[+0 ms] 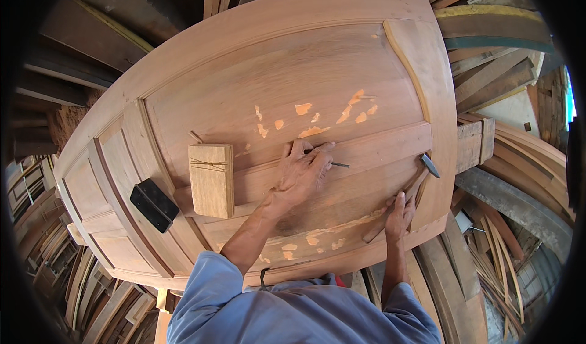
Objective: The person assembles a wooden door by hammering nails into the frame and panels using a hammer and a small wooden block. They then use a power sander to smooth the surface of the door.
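A large panelled wooden door [232, 88] lies flat in front of me, with moulding strips around its panels. My left hand [305, 167] rests on the rail in the middle, fingers closed around a thin dark rod [340, 164] whose end sticks out to the right. My right hand [400, 215] grips the wooden handle of a hammer [430, 166] near the door's right end; its metal head points away from me. Pale orange filler patches [303, 108] dot the panels beyond and nearer than my left hand.
Left of my left hand, a stack of small wooden boards [211, 185] tied with string lies on the door. Beside it are a black case [154, 205] and a short thin stick [195, 137]. Planks [519, 179] and timber offcuts crowd all around.
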`<state>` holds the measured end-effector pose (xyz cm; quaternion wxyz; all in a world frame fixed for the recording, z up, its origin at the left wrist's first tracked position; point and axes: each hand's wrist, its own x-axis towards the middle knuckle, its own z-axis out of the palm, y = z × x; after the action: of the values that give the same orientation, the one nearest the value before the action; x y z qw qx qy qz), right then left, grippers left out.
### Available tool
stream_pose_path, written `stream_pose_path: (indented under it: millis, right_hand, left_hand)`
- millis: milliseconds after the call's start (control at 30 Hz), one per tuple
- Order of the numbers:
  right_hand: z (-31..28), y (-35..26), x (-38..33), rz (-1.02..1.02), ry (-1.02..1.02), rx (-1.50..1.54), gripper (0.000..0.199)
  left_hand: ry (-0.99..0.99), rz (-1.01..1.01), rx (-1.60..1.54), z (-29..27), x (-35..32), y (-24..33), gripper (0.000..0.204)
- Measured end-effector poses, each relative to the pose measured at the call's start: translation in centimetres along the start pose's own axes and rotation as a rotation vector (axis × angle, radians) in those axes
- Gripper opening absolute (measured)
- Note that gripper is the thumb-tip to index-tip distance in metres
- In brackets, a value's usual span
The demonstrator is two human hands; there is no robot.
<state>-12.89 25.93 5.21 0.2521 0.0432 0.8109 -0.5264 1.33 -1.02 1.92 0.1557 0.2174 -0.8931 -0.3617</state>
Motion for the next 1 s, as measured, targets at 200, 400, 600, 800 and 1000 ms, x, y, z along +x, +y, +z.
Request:
stream_pose_path:
  millis: [200,400,600,800,1000]
  right_hand:
    - [0.2,-0.2,0.6,0.049,0.076,0.036,0.024]
    - [-0.6,-0.5,0.9,0.052,-0.004,0.053,0.023]
    - [-5.6,3.8,0.9,-0.037,-0.036,-0.793,0.047]
    - [-0.4,-4.7,-8.2,-0.368,-0.096,-0.773,0.048]
    - [7.8,-6.1,-15.6,-0.353,-0.755,-0.411,0.049]
  left_hand:
    - [0.154,-0.054,-0.170,0.7,-1.2,-0.5,0.027]
    - [0.271,-0.101,-0.172,-1.5,-2.0,1.2,0.017]
    - [0.148,-0.362,-0.291,-3.4,-11.8,3.8,0.013]
    - [0.000,-0.589,-0.331,-6.4,-18.2,6.4,0.018]
    - [-0.147,-0.882,-1.170,-7.8,-20.1,7.2,0.019]
